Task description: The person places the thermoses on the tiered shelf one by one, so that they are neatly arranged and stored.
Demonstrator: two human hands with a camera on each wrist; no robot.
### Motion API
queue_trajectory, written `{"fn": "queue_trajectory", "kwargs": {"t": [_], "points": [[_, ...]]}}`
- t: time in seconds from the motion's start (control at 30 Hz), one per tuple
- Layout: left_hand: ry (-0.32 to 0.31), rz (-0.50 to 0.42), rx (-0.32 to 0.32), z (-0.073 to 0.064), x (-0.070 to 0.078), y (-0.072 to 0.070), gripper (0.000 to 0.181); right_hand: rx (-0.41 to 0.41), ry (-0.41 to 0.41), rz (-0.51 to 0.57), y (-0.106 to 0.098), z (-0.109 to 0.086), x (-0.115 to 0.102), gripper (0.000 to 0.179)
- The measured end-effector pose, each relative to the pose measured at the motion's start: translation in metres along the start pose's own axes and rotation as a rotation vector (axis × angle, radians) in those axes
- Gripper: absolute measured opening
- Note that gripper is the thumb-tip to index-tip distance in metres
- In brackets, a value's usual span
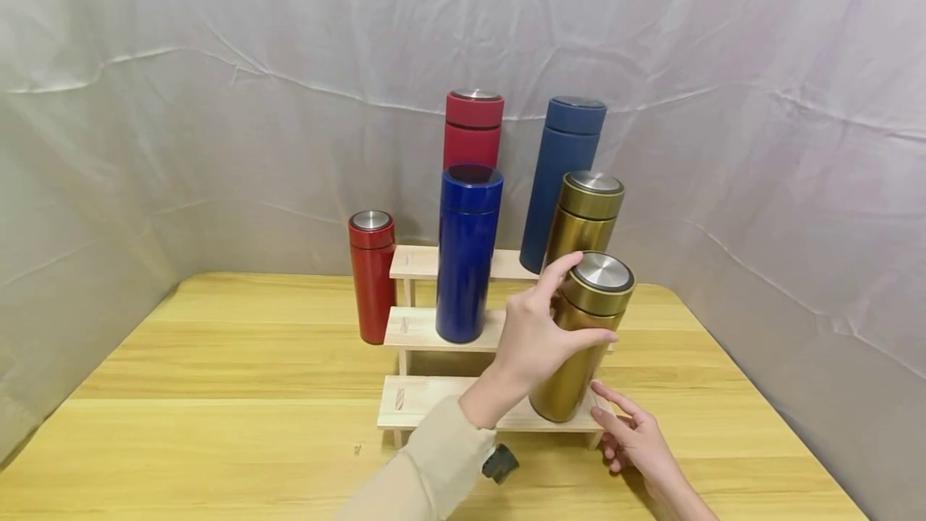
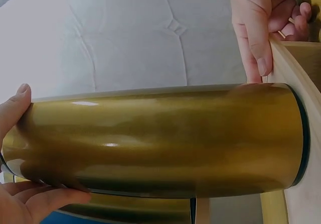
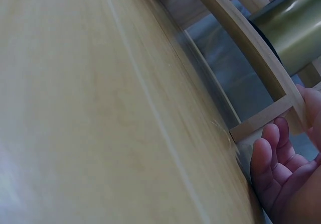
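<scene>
A gold thermos bottle (image 1: 571, 368) with a steel-topped lid stands at the right end of the lowest step of a wooden tiered stand (image 1: 434, 396). My left hand (image 1: 535, 336) grips it near the top, thumb on one side and fingers on the other. The left wrist view shows the left hand's fingers (image 2: 45, 201) against the bottle's wall. Low at the right, my right hand (image 1: 637, 441) holds the end of that lowest step, beside the bottle's base. In the right wrist view, fingers (image 3: 271, 143) of the right hand curl under the step's corner.
Behind stands a second gold thermos (image 1: 586, 211). A glossy blue thermos (image 1: 466, 264) is on the middle step; a red one (image 1: 473, 131) and a matte blue one (image 1: 560, 175) rise at the back. Another red thermos (image 1: 372, 280) stands left of the stand. Grey cloth (image 1: 289, 143) surrounds the table.
</scene>
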State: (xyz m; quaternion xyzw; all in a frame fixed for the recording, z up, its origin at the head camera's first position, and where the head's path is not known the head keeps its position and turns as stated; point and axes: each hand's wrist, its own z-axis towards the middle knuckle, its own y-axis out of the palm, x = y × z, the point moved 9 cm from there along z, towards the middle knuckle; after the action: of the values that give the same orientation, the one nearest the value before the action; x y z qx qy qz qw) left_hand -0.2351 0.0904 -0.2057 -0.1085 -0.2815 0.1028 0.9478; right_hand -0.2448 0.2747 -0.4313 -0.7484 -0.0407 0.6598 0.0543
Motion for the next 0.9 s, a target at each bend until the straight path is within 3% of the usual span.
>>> {"fn": "queue_trajectory", "kwargs": {"t": [0.23, 0.53, 0.9], "points": [[0.019, 0.069, 0.012, 0.0, 0.004, 0.005, 0.082, 0.016, 0.036, 0.005, -0.001, 0.0, 0.003, 0.03], [-0.006, 0.104, 0.047, -0.001, 0.002, 0.01, 0.082, -0.009, 0.06, -0.02, 0.001, 0.001, 0.002, 0.06], [-0.039, 0.252, 0.07, -0.003, 0.002, 0.012, 0.087, 0.013, 0.055, -0.02, 0.0, 0.0, 0.002, 0.057]]}}
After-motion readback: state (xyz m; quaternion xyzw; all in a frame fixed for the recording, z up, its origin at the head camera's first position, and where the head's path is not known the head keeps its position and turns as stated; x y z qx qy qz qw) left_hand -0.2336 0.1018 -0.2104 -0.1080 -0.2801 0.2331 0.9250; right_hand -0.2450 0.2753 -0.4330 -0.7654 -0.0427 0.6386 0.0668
